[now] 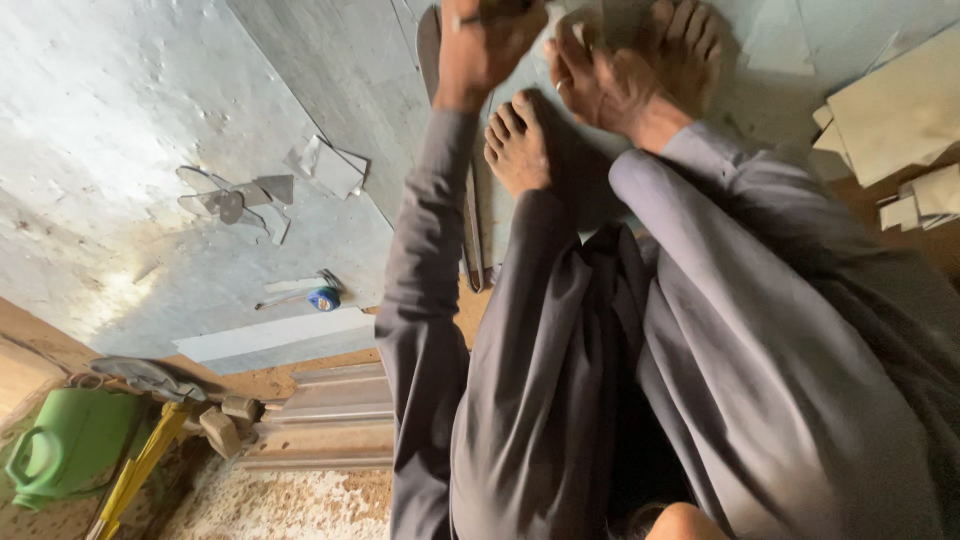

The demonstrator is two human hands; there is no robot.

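Left hand (480, 45) at the top edge, fingers curled tight round a small dark object (505, 8), mostly cut off by the frame, perhaps a tool handle; ring on one finger. Right hand (600, 85) just beside it, fingers bent and pressed down flat against the grey sheet (340, 70), grasping nothing visible; ring here too. One bare foot (518, 148) between the two wrists, toes up toward the hands, resting on the sheet; second bare foot (690, 45) behind the right hand, touching or nearly touching it. Long thin metal strip (472, 230) along the left forearm, passing under the left hand. Grey sleeves and grey trousers filling the lower right. Further out on the left: small offcuts of sheet (325, 165), a blue tape measure (323, 298), a pale board (275, 335). Pale plywood pieces (900, 110) at the far right, well apart from the hands. In the lower left corner a green plastic can (65, 445), a yellow-handled tool (140, 465), stacked mouldings (335, 420) and sawdust (290, 505)
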